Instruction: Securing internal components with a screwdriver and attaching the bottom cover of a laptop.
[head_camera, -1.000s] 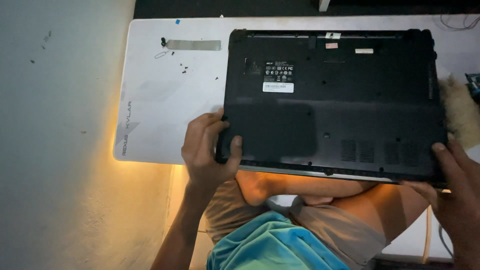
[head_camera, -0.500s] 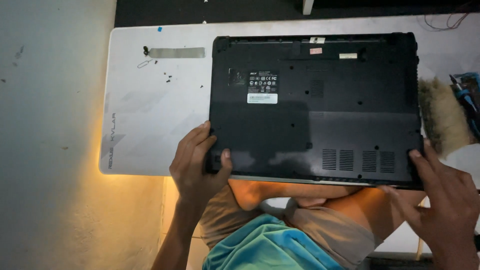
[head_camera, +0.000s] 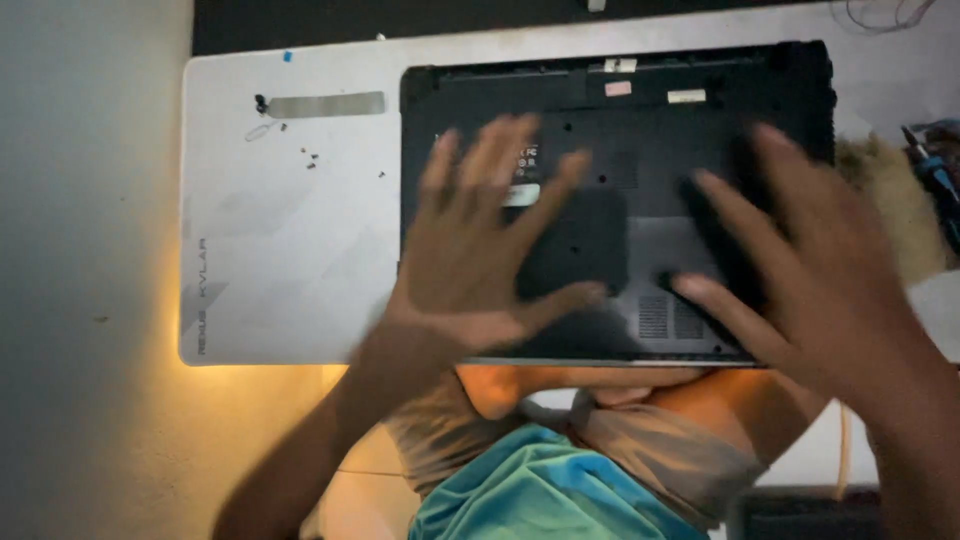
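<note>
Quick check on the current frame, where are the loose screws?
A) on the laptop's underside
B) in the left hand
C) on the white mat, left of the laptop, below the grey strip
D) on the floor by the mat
C: the small dark screws lie scattered on the white mat, just below the grey strip and left of the upside-down black laptop; both hands are spread open above the laptop and hold nothing.

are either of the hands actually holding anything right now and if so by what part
Nothing is held. Both the left hand and the right hand are spread open, blurred, over the upturned black laptop; whether they touch it cannot be told.
</note>
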